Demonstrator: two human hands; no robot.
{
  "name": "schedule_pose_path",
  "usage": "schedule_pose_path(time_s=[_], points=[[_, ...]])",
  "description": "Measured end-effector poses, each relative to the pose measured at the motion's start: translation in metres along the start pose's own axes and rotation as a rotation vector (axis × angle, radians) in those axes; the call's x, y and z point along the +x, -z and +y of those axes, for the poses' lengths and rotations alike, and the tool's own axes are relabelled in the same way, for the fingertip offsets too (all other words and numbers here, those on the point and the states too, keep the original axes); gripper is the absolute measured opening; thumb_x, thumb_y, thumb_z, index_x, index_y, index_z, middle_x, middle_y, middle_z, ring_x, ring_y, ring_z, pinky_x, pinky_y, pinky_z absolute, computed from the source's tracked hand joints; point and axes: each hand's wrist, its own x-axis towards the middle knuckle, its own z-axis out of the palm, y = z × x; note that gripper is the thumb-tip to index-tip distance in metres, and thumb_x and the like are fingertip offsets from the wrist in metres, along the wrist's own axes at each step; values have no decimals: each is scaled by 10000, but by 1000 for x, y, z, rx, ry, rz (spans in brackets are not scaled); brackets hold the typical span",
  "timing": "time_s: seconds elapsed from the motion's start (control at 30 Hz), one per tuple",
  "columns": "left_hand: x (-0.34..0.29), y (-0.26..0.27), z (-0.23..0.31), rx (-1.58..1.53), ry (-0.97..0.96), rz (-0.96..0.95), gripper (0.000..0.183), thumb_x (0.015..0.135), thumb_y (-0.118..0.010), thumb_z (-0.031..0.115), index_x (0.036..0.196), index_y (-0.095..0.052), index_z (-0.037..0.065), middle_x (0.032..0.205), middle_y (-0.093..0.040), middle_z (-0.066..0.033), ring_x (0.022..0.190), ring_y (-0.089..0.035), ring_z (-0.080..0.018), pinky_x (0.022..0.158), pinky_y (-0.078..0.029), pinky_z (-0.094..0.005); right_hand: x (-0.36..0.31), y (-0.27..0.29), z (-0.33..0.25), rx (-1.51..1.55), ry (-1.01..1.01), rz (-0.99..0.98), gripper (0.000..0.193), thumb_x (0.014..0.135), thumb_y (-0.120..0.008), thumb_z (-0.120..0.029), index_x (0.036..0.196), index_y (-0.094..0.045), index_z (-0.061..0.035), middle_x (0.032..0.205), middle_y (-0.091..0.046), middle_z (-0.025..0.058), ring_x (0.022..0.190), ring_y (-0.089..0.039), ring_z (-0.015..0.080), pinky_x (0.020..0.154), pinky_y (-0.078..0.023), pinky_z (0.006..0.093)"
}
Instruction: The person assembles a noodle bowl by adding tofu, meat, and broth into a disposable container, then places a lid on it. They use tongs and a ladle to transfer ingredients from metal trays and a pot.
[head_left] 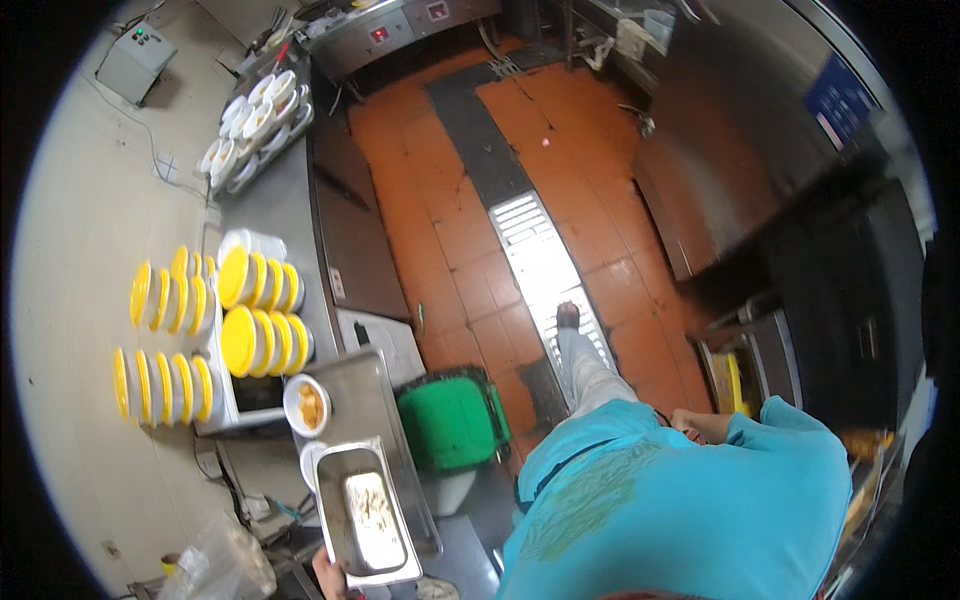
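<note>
At the lower left, my left hand [328, 574] grips the near corner of a deep rectangular steel food pan [342, 520]. Dark residue is scattered over the pan's shiny bottom. The pan overlaps a large steel tray [350, 385] and partly covers a white bowl [309, 464]. Just beyond the pan stands an uncovered white tub [294, 408] with orange-brown pieces of food in it. My right hand [688, 427] rests low at my right side, partly behind my teal shirt; its fingers are mostly hidden, and I cannot make out anything in it.
Stacks of white tubs with yellow lids [240, 340] line the left counter. Farther along are filled white bowls [260, 122] on a tray. A green-lidded bin [450, 420] stands beside the counter. A metal drain grate [535, 245] crosses the orange tile floor [460, 270]; dark appliances [850, 290] stand right.
</note>
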Motion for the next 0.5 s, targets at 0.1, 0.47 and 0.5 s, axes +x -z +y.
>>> schedule_pose_path(time_s=[0.1,0.47,0.5], points=[[-39,-40,129,-94,135,142,488,662,-561,-2,1145,-618,-39,997,-665,-86,896,-617,-190,790,-493,-305,53,131,-38,141,-55,48,217,864,-631,-126,724,-736,2,707,-685,177,640,-663,262,596,-525,424],[242,-307,416,-459,-86,334,506,673,-544,33,1168,-609,-51,1143,-646,-112,1002,-605,-190,866,-471,-293,168,707,-275,148,544,696,341,907,-540,-278,815,-692,14,817,-693,233,755,-688,371,710,-529,478],[288,-335,439,-472,-212,219,471,677,-532,16,1136,-609,-57,1067,-659,-98,942,-611,-186,847,-474,-291,165,755,-293,114,626,806,331,918,-534,-272,842,-692,9,799,-696,216,737,-694,342,694,-535,456]])
